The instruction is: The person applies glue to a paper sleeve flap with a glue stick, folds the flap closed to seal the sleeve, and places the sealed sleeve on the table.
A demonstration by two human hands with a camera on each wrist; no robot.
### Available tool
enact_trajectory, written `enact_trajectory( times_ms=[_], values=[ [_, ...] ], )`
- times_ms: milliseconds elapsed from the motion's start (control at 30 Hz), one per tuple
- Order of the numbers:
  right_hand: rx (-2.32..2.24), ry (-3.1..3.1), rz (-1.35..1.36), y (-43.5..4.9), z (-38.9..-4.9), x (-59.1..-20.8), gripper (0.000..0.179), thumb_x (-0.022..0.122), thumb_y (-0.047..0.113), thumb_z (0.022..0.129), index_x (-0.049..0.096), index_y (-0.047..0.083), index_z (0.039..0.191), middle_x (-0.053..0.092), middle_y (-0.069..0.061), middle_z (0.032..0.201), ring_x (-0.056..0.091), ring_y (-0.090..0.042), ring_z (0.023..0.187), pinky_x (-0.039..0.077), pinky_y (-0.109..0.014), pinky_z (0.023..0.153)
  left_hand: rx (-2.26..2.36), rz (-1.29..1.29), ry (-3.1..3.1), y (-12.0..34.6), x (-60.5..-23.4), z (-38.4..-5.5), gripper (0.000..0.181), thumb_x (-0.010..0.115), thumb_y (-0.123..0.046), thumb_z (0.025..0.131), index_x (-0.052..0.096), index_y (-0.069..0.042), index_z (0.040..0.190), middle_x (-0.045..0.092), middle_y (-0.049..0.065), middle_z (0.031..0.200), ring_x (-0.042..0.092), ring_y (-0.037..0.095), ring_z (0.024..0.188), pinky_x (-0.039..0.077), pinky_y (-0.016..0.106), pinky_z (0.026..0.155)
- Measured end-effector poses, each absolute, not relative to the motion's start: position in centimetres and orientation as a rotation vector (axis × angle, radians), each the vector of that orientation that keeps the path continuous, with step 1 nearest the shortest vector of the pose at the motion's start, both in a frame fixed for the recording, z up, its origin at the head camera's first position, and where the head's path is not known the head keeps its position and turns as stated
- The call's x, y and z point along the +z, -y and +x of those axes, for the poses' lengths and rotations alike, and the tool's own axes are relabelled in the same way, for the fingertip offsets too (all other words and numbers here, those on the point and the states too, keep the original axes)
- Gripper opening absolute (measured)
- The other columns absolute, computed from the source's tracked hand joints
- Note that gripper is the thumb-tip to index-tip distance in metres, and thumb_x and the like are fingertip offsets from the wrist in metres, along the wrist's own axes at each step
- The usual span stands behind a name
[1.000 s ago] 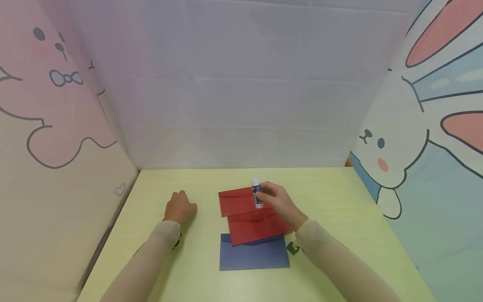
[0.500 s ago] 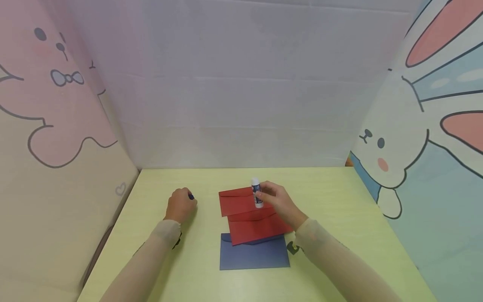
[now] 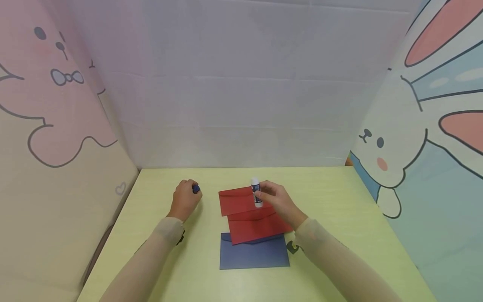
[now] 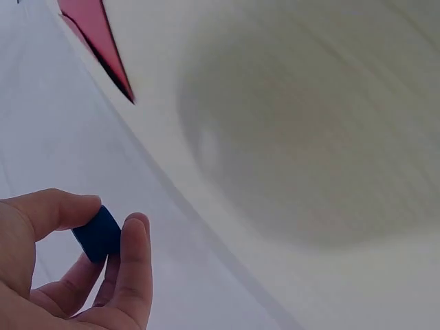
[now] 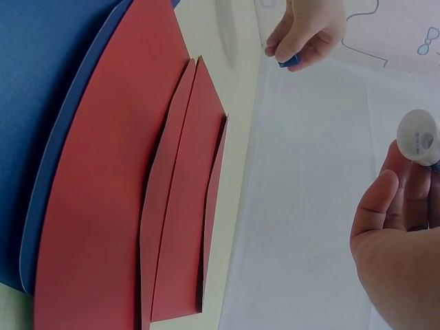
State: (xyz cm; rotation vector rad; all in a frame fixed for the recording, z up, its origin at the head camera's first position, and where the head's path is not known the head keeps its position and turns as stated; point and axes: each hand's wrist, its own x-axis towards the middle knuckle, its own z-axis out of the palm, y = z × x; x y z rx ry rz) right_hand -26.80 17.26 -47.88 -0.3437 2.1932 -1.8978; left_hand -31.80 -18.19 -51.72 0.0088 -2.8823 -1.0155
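Since a second ago the left hand [image 3: 185, 200] has shifted a little toward the envelopes, and the blue cap [image 3: 196, 188], hidden then, now shows at its fingertips. The right hand [image 3: 277, 201] has barely moved: its fingers are curled round the glue stick [image 3: 256, 192], held upright over the upper red envelope [image 3: 235, 200]. The left fingers [image 4: 134, 265] pinch the cap between thumb and forefinger, clear of the worktop [image 3: 332, 201], at about nine o'clock from the stick.

With cap and stick in separate hands, the step in hand looks like the meeting of the two or the gluing of a flap. Either goes best if the right hand keeps the stick vertical and steady, and the left keeps the cap's open end turned toward the white tip, so it does not smear the paper.

The head view gives the layout: two red envelopes overlapping, the lower red envelope [image 3: 258, 224] lying partly over a blue envelope [image 3: 254, 253] at six o'clock. The left wrist view alone shows how lightly the cap [image 4: 98, 232] is pinched. The right wrist view shows the stick's round white end [image 5: 419, 136] and the slightly raised flaps of the red envelopes [image 5: 182, 206], which the head view flattens.
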Motion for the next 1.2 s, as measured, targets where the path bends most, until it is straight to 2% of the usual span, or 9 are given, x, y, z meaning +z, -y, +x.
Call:
enact_trajectory(
  times_ms=[133,233,400,700,800,1033,1200],
  values=[
    [-1.896,-2.193,-0.350,-17.2,-26.7,-47.8,0.039,0.068,0.018,0.118,0.068,-0.007,0.148,0.072,-0.034,0.142,0.072,-0.018,0.114,0.062,-0.045,0.111,-1.048,-0.013,2.879,17.1,-50.5,-31.5,0.038,0.070,-0.011,0.111,0.073,0.007,0.143,0.071,0.031,0.144,0.072,0.052,0.139,0.063,0.066,0.119],
    [-1.895,-2.192,-0.350,-17.1,-26.7,-47.7,0.040,0.067,0.018,0.118,0.067,-0.008,0.148,0.072,-0.034,0.141,0.072,-0.018,0.114,0.062,-0.044,0.111,-1.080,-0.051,2.858,16.2,-49.8,-31.2,0.038,0.071,-0.013,0.111,0.073,0.006,0.145,0.071,0.029,0.146,0.073,0.050,0.140,0.065,0.064,0.119],
    [-1.902,-2.184,-0.334,-17.1,-26.8,-47.9,0.040,0.068,0.019,0.118,0.068,-0.008,0.148,0.077,-0.017,0.134,0.072,-0.018,0.114,0.063,-0.037,0.106,-1.122,-0.129,2.817,14.7,-48.5,-30.6,0.037,0.074,-0.015,0.112,0.075,0.003,0.145,0.072,0.025,0.145,0.077,0.044,0.132,0.069,0.059,0.112],
    [-1.920,-2.167,-0.341,-17.2,-26.8,-48.0,0.036,0.069,0.016,0.117,0.069,-0.007,0.144,0.076,-0.006,0.124,0.072,-0.018,0.111,0.064,-0.029,0.101,-1.183,-0.248,2.771,12.1,-45.9,-29.3,0.036,0.079,-0.015,0.112,0.076,0.001,0.144,0.074,0.020,0.136,0.080,0.033,0.118,0.073,0.049,0.102],
    [-1.913,-2.172,-0.352,-17.2,-26.7,-47.8,0.038,0.069,0.015,0.118,0.067,-0.010,0.146,0.076,-0.008,0.124,0.072,-0.018,0.111,0.064,-0.032,0.103,-1.246,-0.301,2.740,11.5,-45.0,-28.8,0.037,0.081,-0.013,0.111,0.075,0.000,0.145,0.076,0.019,0.135,0.082,0.032,0.116,0.074,0.047,0.099],
    [-1.904,-2.192,-0.359,-17.1,-26.7,-47.8,0.034,0.071,0.014,0.118,0.070,-0.005,0.146,0.074,-0.026,0.134,0.072,-0.017,0.114,0.062,-0.030,0.105,-1.491,-0.389,2.657,10.0,-42.7,-27.8,0.041,0.085,-0.014,0.110,0.074,-0.004,0.149,0.081,0.018,0.138,0.085,0.031,0.116,0.074,0.044,0.097],
    [-1.879,-2.235,-0.421,-17.2,-26.7,-47.9,0.031,0.072,0.012,0.117,0.071,-0.005,0.144,0.074,-0.022,0.129,0.073,-0.018,0.112,0.063,-0.025,0.099,-1.622,-0.408,2.636,9.3,-41.4,-27.2,0.041,0.086,-0.018,0.110,0.075,-0.009,0.149,0.082,0.016,0.137,0.085,0.030,0.117,0.074,0.043,0.098]
  ],
)
